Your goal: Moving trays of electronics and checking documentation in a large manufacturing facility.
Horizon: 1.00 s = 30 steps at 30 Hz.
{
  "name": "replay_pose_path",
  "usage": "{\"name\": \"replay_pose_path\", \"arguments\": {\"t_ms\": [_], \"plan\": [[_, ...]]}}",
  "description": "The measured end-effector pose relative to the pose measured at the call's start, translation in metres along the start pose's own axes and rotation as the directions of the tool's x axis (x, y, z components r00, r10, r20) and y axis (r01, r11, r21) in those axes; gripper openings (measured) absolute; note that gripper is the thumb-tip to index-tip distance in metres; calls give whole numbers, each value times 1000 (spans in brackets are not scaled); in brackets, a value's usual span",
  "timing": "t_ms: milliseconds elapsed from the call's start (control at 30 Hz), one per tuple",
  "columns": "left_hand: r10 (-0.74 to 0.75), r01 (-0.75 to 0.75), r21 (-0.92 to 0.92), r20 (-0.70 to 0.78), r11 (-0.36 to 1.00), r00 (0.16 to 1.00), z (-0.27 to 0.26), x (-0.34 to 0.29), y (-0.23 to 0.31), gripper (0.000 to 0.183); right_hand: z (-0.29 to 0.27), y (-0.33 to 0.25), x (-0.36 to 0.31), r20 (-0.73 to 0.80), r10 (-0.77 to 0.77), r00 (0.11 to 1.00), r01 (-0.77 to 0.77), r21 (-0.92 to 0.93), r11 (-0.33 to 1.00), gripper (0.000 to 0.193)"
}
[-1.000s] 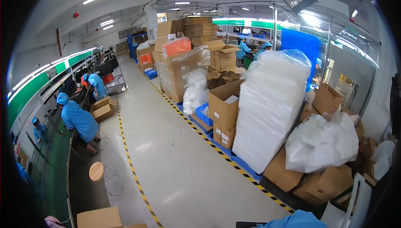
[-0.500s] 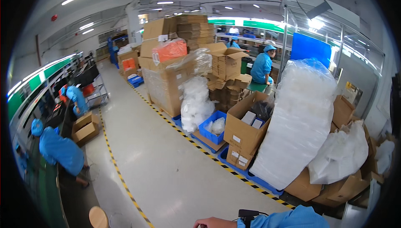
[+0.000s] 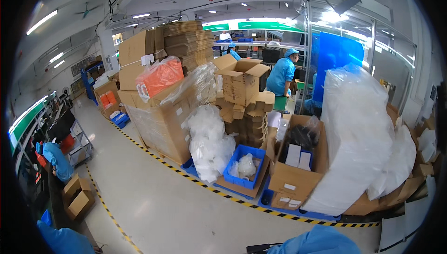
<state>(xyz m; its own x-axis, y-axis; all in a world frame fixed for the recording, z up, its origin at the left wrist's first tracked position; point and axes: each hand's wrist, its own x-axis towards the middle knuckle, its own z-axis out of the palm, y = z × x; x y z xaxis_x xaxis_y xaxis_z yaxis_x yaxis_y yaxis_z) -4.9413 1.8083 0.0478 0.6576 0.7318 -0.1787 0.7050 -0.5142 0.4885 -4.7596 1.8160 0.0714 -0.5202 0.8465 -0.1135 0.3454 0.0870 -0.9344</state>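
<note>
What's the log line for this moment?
own hands: out of view; blue sleeve: lower edge; blue bin: holds pale plastic; open carton: right of bin

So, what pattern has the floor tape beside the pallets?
Floor tape: black and yellow stripes, best in head view.

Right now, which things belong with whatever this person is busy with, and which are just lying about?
With the person, as far as shows:
blue sleeve
dark object at its end
Both hands are out of view, so nothing held can be seen.

Seemingly just lying about:
open cardboard box
blue bin
orange bag
white wrapped stack
</note>
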Motion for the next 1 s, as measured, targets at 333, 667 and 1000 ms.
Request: {"name": "replay_pose_path", "arguments": {"t_ms": [333, 667, 1000], "plan": [[-162, 149, -104, -125, 983, 979, -160, 134, -284, 34, -37, -4, 374, 145, 37, 989, -15, -150, 989, 24], [41, -47, -150, -42, 988, 998, -367, 309, -508, 21, -120, -23, 684, -32, 199, 980, -199, -4, 980, 36], [-25, 15, -116, -94, 993, 995, -560, 529, -719, 20, -270, -3, 1021, 31, 30, 999, -38, 288, 957, 36]]}}
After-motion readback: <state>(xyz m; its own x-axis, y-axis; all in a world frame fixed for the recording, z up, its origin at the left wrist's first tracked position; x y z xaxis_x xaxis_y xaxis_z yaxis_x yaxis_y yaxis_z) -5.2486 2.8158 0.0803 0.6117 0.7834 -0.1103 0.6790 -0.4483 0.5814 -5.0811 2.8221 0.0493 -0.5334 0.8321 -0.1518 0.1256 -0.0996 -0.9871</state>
